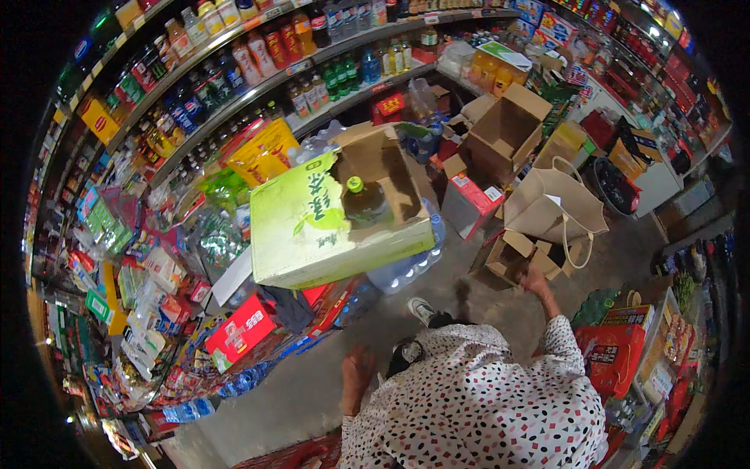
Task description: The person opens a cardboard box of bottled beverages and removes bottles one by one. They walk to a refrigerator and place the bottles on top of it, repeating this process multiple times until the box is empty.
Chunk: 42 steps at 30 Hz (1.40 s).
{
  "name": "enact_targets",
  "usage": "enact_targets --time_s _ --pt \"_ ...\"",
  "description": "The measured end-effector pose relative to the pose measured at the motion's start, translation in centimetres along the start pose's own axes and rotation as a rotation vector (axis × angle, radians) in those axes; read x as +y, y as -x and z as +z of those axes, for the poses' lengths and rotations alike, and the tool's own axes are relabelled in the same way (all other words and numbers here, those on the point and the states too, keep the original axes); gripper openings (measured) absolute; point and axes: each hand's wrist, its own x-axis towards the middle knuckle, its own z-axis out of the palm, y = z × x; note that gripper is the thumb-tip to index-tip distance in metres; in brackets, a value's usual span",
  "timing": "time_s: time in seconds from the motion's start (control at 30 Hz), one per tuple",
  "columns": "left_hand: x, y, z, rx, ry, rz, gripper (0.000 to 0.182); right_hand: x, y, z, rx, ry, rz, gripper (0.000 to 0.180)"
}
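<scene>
My right hand (535, 280) reaches forward to a small open cardboard box (505, 262) on the floor and grips its near edge. The fingertips are partly lost against the dark inside. Just beyond that box stands a beige paper bag (545, 202) with rope handles. Over the floor on the other side hangs my left hand (357, 368), blurred, its fingers loosely apart with nothing in them. Ahead of me, a green and white carton (299, 234), torn open, holds a bottle with a yellow-green cap (355, 184). It rests on shrink-wrapped bottles (404, 271).
Shelves of drinks (258, 76) curve along the back. Packaged goods (152, 305) crowd the left, with a red box (240, 337) jutting out. A larger open carton (507, 126) and a red-and-grey box (471, 202) stand ahead. Red gift boxes (612, 354) lie close on my right.
</scene>
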Motion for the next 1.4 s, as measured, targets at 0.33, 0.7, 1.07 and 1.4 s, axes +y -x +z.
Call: enact_targets --time_s 0.33,0.7,1.07,1.4 --pt "3.3 -2.1 2.3 -0.109 -0.061 0.002 0.023 12.9 10.7 6.5 -0.363 -0.261 0.554 0.02" --pt "14.1 -6.5 15.1 -0.286 -0.159 -0.003 0.03 22.9 3.4 3.3 -0.238 -0.541 0.158 0.01" --pt "28.8 -12.0 27.9 -0.553 -0.057 0.136 0.034 38.3 12.5 0.6 -0.195 -0.381 0.697 0.018" --pt "28.8 -14.7 27.3 -0.625 -0.178 0.061 0.033 34.9 8.2 2.9 -0.035 -0.78 0.746 0.023"
